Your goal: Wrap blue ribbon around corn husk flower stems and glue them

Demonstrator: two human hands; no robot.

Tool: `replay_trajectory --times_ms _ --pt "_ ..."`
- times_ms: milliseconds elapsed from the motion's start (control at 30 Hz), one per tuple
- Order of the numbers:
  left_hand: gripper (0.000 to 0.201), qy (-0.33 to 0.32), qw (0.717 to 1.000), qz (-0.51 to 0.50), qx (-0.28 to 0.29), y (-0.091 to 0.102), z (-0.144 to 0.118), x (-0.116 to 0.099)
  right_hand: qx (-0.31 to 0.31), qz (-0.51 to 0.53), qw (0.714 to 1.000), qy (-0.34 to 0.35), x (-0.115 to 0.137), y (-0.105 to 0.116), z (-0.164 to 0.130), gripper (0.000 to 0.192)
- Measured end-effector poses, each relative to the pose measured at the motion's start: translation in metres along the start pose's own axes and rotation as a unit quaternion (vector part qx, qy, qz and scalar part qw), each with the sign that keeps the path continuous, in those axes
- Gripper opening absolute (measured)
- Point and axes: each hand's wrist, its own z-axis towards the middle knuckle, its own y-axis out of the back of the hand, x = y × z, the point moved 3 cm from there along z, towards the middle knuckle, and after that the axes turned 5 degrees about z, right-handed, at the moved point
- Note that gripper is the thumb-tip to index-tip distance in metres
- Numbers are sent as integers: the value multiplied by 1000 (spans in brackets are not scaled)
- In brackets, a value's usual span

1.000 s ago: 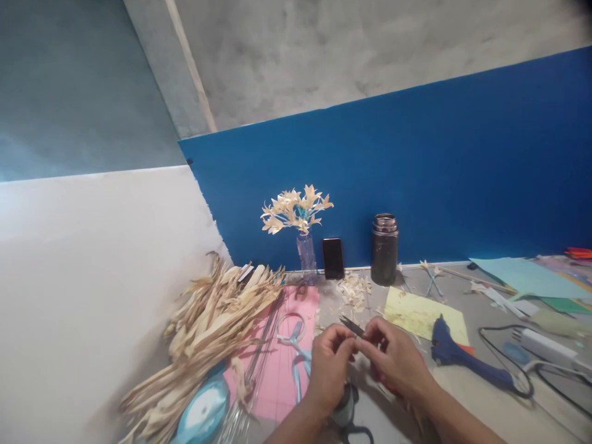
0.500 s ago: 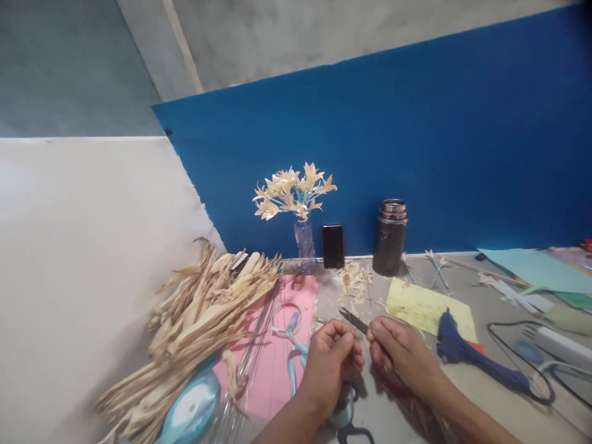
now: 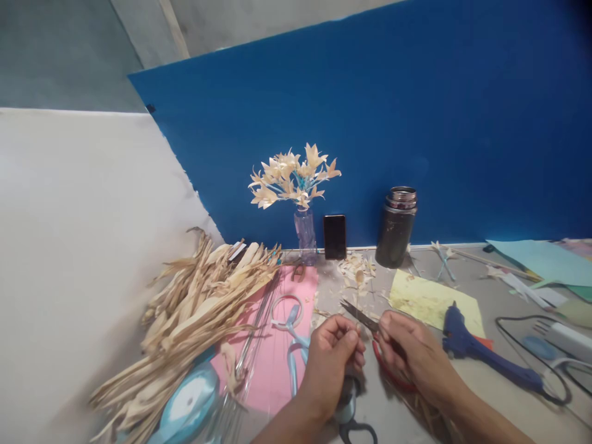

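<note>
The grey desk ran along a blue backboard, and a heap of dried pale corn husks filled its left side, partly over a pink paper sheet. A blue glue gun lay toward the right edge; at the back edge stood a dark cylindrical flask, a black phone and a small clear vase of husk flowers.

Near the front edge, the right hand was closed around red-handled scissors, their blades slightly parted and pointing toward the back left. The left hand was curled, thumb and fingers pinched on a small husk piece just beside the blades; how much of it was gripped could not be told.

The step looked like trimming a husk petal to shape. The next cut would call for steadying the piece between the blades, fingertips kept off the edge.
</note>
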Motion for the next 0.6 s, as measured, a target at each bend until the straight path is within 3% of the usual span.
replay_trajectory --times_ms 100,167,267,333,467,600 --pt "23 -10 999 32 -21 -1 -1 -4 -16 -76 994 72 5 -1 -1 51" --pt "21 -14 999 39 -32 -3 -2 -6 -40 -143 978 149 11 -2 -4 43" --pt "16 -20 998 43 -30 -5 -2 -6 -56 -242 927 282 17 -4 -9 23" --pt "13 -33 998 52 -28 -6 -2 -5 -55 -306 886 343 17 -5 -12 21" --pt "8 -62 994 84 -27 -7 -4 -3 -49 -411 823 389 14 -7 -16 27" --pt "8 -91 988 124 -17 -10 -7 -3 -48 -470 804 361 14 -9 -16 28"
